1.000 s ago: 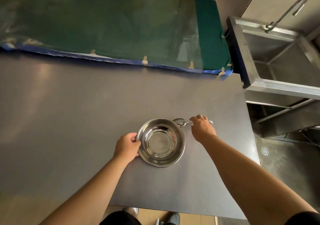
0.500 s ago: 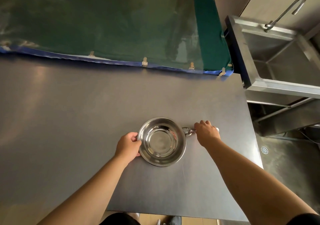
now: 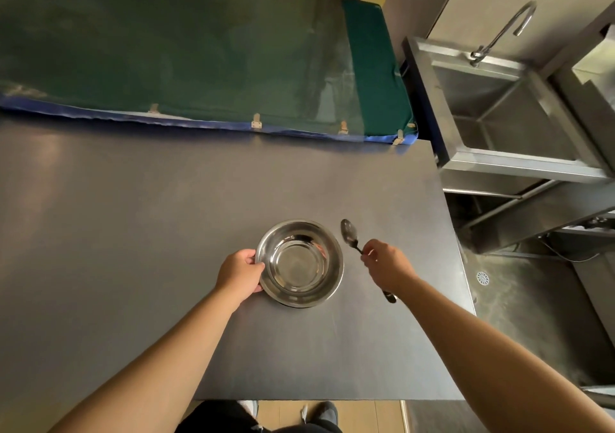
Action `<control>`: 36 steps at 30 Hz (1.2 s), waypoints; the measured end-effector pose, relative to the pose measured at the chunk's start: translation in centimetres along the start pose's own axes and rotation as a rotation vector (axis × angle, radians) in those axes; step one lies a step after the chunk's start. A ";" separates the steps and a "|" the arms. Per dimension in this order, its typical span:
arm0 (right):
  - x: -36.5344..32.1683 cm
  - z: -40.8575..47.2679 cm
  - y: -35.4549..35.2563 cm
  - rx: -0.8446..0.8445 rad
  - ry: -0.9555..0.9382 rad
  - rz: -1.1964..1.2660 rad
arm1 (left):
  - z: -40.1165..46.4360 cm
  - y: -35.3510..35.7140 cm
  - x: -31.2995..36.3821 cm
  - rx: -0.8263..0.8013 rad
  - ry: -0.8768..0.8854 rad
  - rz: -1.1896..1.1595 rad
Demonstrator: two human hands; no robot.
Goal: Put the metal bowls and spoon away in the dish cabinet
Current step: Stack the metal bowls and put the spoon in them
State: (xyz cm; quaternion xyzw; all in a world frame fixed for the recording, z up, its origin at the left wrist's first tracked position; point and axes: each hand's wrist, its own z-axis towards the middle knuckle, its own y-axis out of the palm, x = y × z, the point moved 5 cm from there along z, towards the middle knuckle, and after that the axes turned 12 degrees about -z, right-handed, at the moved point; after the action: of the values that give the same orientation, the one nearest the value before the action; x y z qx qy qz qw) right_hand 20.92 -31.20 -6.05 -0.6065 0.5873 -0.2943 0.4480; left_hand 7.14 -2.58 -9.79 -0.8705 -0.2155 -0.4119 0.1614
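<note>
Right hand [image 3: 387,264] has lifted spoon [image 3: 349,233] off bench [image 3: 133,233] since 1 s ago, fingers closed on handle, spoon just right of bowl. Left hand [image 3: 239,274] still clasps rim of metal bowl [image 3: 299,263], resting on bench. Pickup underway; dish cabinet not in view.

A metal bowl [image 3: 300,263] is set on the counter [image 3: 133,233], with a spoon [image 3: 350,233] just to its right. A sink [image 3: 506,113] is placed beyond the counter's right edge.
</note>
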 end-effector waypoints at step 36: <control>-7.2 -1.1 3.3 -0.056 0.010 -0.023 | 0.2 2.7 0.8 -0.100 -0.005 0.132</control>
State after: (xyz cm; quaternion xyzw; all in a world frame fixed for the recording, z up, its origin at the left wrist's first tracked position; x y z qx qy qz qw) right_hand 17.50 -24.03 -7.34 -0.6240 0.5905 -0.2859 0.4246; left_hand 9.07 -4.61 -9.54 -0.8908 -0.1373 -0.4084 0.1440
